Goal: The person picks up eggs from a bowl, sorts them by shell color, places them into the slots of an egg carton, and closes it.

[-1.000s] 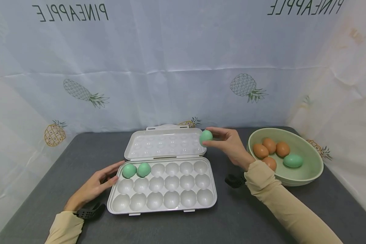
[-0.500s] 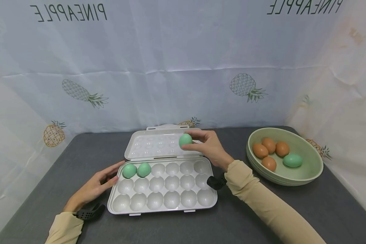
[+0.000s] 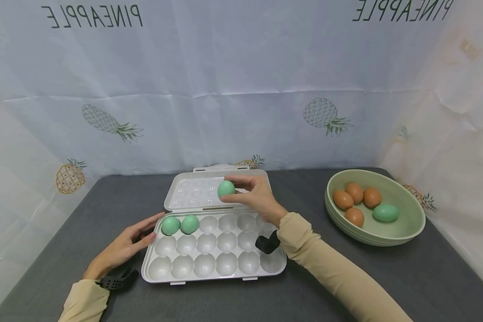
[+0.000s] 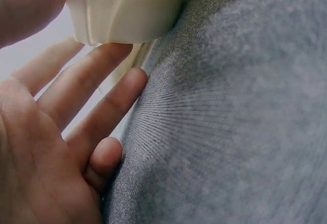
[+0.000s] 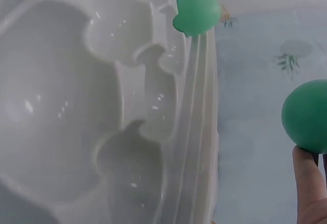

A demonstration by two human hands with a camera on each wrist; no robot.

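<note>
Your right hand (image 3: pixel 257 197) pinches a green egg (image 3: pixel 226 189) above the open egg tray (image 3: pixel 213 273), while your left hand (image 3: pixel 122 246) rests flat against its corner; next, I judge, lower it into the empty cup beside the two seated green eggs (image 3: pixel 180 224).

left grip (image 3: pixel 122 245) flat, right grip (image 3: pixel 254 197) pinching

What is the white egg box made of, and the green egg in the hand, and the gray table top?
The egg box looks like hard, glossy white plastic: its cups show bright shiny spots. The green egg in the right hand looks smooth and matte, evenly colored, so maybe painted wood or plastic; I cannot tell. The table top looks like soft gray knit fabric, with fine ribbed threads.
</note>
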